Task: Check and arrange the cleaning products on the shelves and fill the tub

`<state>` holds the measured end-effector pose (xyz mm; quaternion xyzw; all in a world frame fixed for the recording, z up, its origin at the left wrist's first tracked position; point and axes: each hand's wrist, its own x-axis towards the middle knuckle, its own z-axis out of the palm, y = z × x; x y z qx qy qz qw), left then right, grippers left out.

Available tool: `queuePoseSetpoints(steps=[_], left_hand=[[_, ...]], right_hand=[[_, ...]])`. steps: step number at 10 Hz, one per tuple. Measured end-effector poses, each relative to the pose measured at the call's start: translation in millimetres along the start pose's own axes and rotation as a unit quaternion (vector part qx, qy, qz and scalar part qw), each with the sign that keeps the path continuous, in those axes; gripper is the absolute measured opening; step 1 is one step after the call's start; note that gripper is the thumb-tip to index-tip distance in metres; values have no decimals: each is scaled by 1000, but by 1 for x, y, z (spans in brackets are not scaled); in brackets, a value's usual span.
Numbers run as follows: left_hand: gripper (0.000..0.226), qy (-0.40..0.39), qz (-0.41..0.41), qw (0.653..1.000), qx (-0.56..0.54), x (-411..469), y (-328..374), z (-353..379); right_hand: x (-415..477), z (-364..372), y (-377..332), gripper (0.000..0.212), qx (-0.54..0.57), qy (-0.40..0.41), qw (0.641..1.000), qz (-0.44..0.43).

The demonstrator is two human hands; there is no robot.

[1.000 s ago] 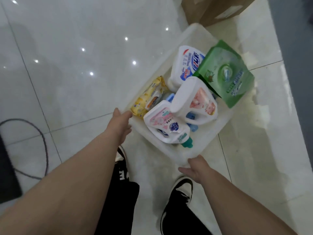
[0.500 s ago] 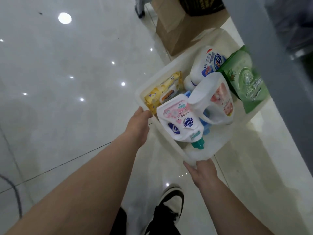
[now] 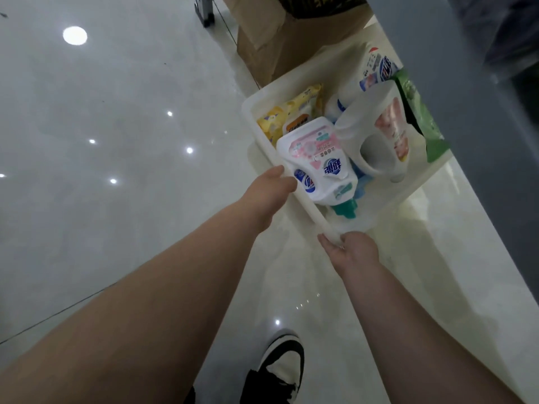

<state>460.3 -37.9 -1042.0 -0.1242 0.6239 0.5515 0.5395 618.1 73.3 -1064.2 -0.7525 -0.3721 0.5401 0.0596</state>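
Crowding the far side, a brown cardboard box (image 3: 277,45) stands on the glossy pale tiled floor (image 3: 116,199) just beyond the translucent white plastic tub (image 3: 309,212). A grey metal leg (image 3: 204,10) stands to the left of the box. A broad grey upright panel (image 3: 466,170) runs down the right and covers the tub's far right corner.

The tub lies right of centre, between the box and the person. The left hand (image 3: 271,193) grasps the long left rim, thumb on top, fingers out of sight beneath. The right hand (image 3: 350,252) clasps the near corner, fingers curled round the rim.

Count inside the tub: three bottles, two soft packs.
- A white detergent bottle with pink label and teal cap (image 3: 318,167) lies nearest, cap toward the person.
- A white handled jug with pink label (image 3: 379,138) lies just right of it.
- A white bottle with blue and red label (image 3: 373,71) sits at the far end.
- A yellow soft pack (image 3: 291,115) rests against the left wall.
- A green pouch (image 3: 420,118) sits on the right.

One black and white shoe (image 3: 283,363) shows near, between the forearms.

A blue item (image 3: 361,182) beneath the two nearer bottles shows only in part; its kind cannot be determined. The panel covers the pouch's right edge. Label print is blurred. Whether the tub's base clears the floor cannot be told.
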Motion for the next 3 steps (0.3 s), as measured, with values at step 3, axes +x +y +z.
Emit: queuePoseSetpoints(steps=[3], left_hand=[[61,18,155,866,475,-133,-4,-39]], right_hand=[[-103,-31,12,62,-315,-68,924,-205]])
